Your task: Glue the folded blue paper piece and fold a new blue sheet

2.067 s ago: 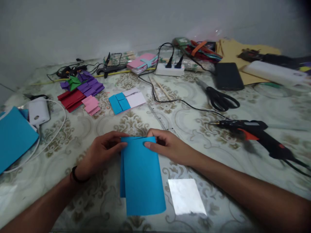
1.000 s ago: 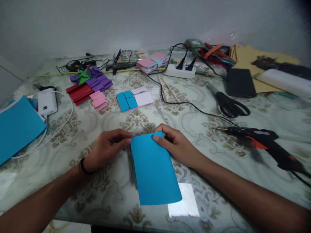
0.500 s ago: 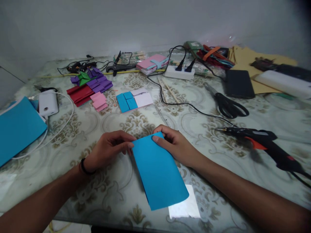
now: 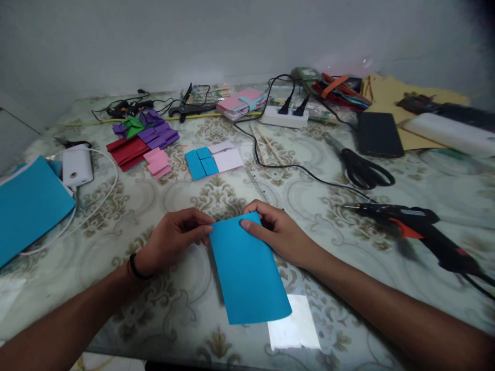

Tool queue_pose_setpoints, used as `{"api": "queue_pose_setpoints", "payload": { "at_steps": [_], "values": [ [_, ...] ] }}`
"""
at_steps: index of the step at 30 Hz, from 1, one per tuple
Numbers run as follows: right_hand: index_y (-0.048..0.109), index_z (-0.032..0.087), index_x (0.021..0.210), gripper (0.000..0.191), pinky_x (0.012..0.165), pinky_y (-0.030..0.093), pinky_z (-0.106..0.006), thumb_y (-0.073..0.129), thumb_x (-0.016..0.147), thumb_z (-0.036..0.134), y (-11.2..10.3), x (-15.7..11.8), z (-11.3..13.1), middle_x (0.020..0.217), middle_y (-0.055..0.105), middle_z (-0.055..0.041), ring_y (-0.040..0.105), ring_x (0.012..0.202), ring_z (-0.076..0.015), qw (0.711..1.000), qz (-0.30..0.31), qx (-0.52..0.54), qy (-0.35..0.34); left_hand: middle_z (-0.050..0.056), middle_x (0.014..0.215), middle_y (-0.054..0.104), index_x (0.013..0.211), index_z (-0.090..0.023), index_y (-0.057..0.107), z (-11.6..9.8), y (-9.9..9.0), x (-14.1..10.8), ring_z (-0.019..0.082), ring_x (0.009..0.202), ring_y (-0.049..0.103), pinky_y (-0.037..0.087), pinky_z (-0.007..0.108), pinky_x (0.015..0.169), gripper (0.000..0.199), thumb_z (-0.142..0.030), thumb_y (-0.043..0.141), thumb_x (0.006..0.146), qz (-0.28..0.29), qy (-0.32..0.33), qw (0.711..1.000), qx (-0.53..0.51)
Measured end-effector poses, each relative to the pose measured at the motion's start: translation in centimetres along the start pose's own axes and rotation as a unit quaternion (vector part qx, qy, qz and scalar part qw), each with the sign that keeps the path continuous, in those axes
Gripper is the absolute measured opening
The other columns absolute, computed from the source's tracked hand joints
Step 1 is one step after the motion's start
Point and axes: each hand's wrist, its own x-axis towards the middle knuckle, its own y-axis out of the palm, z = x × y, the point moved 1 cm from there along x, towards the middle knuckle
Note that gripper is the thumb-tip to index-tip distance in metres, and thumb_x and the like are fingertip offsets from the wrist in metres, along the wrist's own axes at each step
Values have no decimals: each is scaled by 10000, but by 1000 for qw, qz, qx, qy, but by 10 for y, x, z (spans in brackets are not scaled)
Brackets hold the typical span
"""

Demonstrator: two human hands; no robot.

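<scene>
A sheet of blue paper (image 4: 247,273), bent over along its right side, is held between both hands above the patterned table. With thumb and fingertips, my left hand (image 4: 180,234) pinches its far left corner. My right hand (image 4: 276,229) grips the far right corner, thumb on top and fingers beneath. A small white sheet (image 4: 296,330) lies partly under the near end of the blue paper. Beyond the hands lies a folded blue-and-white paper piece (image 4: 214,161), with a clear ruler (image 4: 257,185) to its right.
To the right are a hot glue gun (image 4: 406,219), black scissors (image 4: 365,167) and a dark phone (image 4: 379,134). A power strip (image 4: 285,117) sits behind, its cord crossing the table. On the left are blue sheets (image 4: 31,208), a white power bank (image 4: 77,165) and folded coloured papers (image 4: 158,134).
The near end of the blue paper has swung left and slightly away from me, showing more of the white sheet. Both hands keep their hold with hardly any movement.
</scene>
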Motion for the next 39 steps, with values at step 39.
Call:
{"api": "queue_pose_setpoints", "payload": {
  "at_steps": [39],
  "values": [
    [635,184,995,366,669,536,-263,756,881,510,1,3,6,893,730,-13,661,731,-148,985,64,147,63,-11,659,739,926,-156,754,-4,1,1,113,573,663,551,211,586,93,-227,776,870,-72,18,997,10]
  ]
}}
